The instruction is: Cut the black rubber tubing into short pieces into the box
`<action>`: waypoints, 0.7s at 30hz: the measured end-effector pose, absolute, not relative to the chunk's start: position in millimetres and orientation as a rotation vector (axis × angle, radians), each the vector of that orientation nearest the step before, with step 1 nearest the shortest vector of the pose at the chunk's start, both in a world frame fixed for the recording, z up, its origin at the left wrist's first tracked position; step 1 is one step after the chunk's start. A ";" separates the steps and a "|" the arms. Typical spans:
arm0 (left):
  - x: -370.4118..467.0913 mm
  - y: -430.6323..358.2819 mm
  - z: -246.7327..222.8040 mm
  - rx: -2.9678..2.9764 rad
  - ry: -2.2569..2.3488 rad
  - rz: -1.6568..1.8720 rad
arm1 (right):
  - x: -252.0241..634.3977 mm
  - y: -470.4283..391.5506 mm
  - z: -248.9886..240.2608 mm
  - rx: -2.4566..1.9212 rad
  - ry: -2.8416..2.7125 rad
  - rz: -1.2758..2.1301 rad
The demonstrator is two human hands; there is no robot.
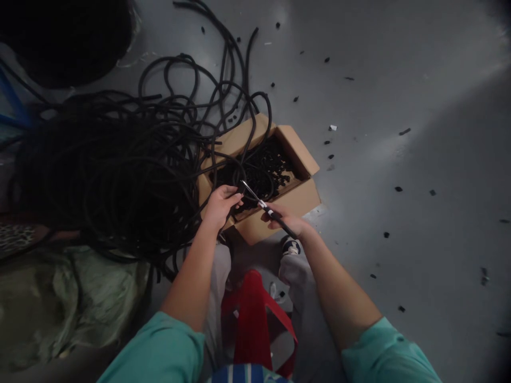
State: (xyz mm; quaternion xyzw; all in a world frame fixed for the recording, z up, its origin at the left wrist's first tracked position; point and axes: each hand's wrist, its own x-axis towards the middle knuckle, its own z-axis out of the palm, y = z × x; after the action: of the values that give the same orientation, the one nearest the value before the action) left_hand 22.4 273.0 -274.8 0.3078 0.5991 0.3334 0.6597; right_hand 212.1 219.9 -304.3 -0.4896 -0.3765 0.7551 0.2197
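My left hand (pixel 222 206) is closed on a black rubber cord, holding it over the near left side of an open cardboard box (pixel 263 227). In my right hand (pixel 288 219) is a pair of scissors (pixel 266 208) with dark handles, pointing up and left. The blade tips meet the cord close to my left fingertips; whether they are apart there is too small to tell. Many short black cut pieces (pixel 271 162) lie inside the box. Loops of long black cord (pixel 215 101) run across its left edge and partly hide its inside.
A big tangled heap of black cord (pixel 107 175) lies left of the box. Below it is a greenish sack (pixel 91 298). A red stool or frame (pixel 252 314) stands between my legs. Small black scraps (pixel 386 234) are scattered over the grey floor (pixel 399 96).
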 end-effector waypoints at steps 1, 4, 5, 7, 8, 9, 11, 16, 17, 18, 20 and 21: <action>22.9 272.5 -274.9 0.713 1.354 0.748 | 210.8 219.5 -304.8 -1.352 -1.071 2.090; 24.9 270.4 -276.4 0.759 1.343 0.698 | 206.0 218.7 -306.1 -1.346 -1.122 2.075; 25.6 269.8 -277.0 0.764 1.340 0.681 | 204.5 218.6 -306.4 -1.346 -1.130 2.067; 26.5 269.0 -277.6 0.767 1.333 0.663 | 202.5 218.5 -306.8 -1.346 -1.136 2.052; 26.7 268.9 -277.5 0.766 1.326 0.657 | 201.9 218.5 -306.9 -1.341 -1.137 2.048; 26.7 269.0 -277.1 0.762 1.316 0.652 | 201.7 218.5 -307.1 -1.332 -1.137 2.046; 26.8 269.3 -275.5 0.752 1.294 0.644 | 201.8 218.5 -307.3 -1.310 -1.138 2.045; 26.9 269.9 -271.4 0.721 1.246 0.645 | 202.5 217.7 -308.0 -1.328 -1.175 1.989; 26.8 269.9 -271.1 0.722 1.234 0.639 | 202.3 217.4 -308.3 -1.341 -1.187 1.974; 26.6 269.9 -270.9 0.724 1.223 0.632 | 202.1 217.1 -308.5 -1.353 -1.199 1.959; 26.0 270.1 -270.8 0.721 1.209 0.615 | 201.4 216.3 -309.0 -1.381 -1.220 1.922; 25.6 270.1 -270.9 0.717 1.208 0.609 | 201.0 215.9 -309.2 -1.399 -1.228 1.899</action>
State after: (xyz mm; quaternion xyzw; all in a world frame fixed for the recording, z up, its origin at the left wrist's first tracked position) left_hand 25.6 270.1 -270.9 0.3246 0.5468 0.2755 0.7209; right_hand 201.0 215.9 -309.2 -0.5108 -0.4485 0.6935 0.2386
